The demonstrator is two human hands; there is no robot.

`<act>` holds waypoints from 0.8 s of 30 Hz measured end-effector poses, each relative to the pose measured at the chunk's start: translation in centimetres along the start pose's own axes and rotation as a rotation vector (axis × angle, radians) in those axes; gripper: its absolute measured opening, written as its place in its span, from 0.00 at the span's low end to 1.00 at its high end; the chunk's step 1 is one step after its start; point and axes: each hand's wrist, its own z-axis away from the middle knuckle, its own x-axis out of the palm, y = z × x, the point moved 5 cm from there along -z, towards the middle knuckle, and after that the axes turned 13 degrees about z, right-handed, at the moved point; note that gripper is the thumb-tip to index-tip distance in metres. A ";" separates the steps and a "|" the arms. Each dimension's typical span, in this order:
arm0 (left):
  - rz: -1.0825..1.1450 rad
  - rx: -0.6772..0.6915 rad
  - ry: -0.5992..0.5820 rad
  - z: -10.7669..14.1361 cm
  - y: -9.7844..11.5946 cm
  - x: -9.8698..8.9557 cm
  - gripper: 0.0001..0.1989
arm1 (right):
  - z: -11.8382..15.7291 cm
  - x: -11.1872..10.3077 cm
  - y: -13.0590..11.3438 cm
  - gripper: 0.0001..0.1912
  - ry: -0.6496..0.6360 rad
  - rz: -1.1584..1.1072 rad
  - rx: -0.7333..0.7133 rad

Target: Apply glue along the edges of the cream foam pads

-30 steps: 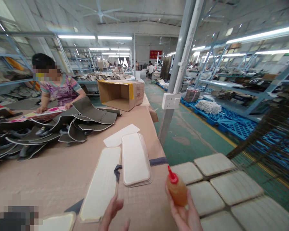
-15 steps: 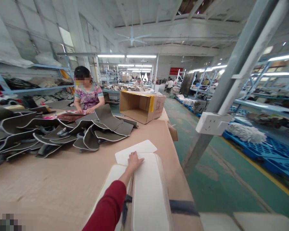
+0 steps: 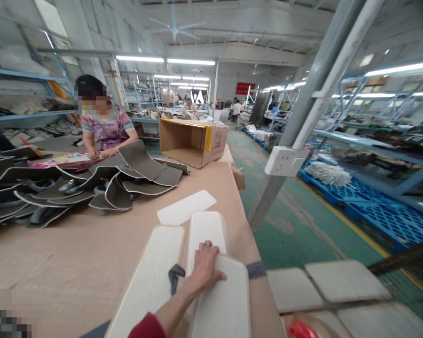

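My left hand (image 3: 206, 266) is palm down over the top white panel (image 3: 229, 295), a rounded board lying crookedly on a stack. Its fingers curl over the far edge of that panel, and the thumb lies on the upper face. Beneath it another white panel (image 3: 208, 225) shows. Left of this stack lies a second pile of cream panels (image 3: 155, 263), with a dark strap (image 3: 175, 277) between the two. A single white sheet (image 3: 186, 207) lies just beyond. My right hand is not recognisable; a blurred red and tan shape (image 3: 303, 326) sits at the bottom edge.
Dark grey pieces with pale edges (image 3: 109, 188) are heaped at the left of the table (image 3: 74, 263). A co-worker (image 3: 105, 124) sits behind them. An open cardboard box (image 3: 215, 145) stands farther back. A post with a socket (image 3: 285, 161) rises on the right, above more panels (image 3: 345, 280).
My left hand has come nearer to me, and the top panel has slid back with it, uncovering the panel underneath. The view has shifted, and a red and tan blur appears at the bottom.
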 end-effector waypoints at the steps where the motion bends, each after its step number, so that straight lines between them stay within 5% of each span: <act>1: 0.046 0.012 -0.027 2.4 0.5 1.3 0.36 | 0.5 -1.0 0.1 0.23 -0.033 -0.004 -0.003; 5: 0.435 0.078 -0.036 10.4 0.6 4.3 0.30 | 2.8 -8.0 1.9 0.29 -0.226 -0.045 -0.001; 9: 0.868 -0.074 0.120 14.3 -1.3 2.3 0.35 | 3.7 -13.0 3.3 0.25 -0.536 -0.159 -0.022; 14: 1.122 -0.110 0.043 18.6 -0.4 -0.7 0.36 | 4.1 -14.4 3.6 0.26 -0.759 -0.228 -0.068; 20: 1.054 -0.329 0.278 24.8 -2.3 1.6 0.37 | 7.3 -15.3 3.8 0.29 -0.767 -0.234 -0.171; 24: 1.019 -0.156 0.215 25.2 0.2 -0.5 0.35 | 9.1 -16.5 3.4 0.33 -0.733 -0.263 -0.329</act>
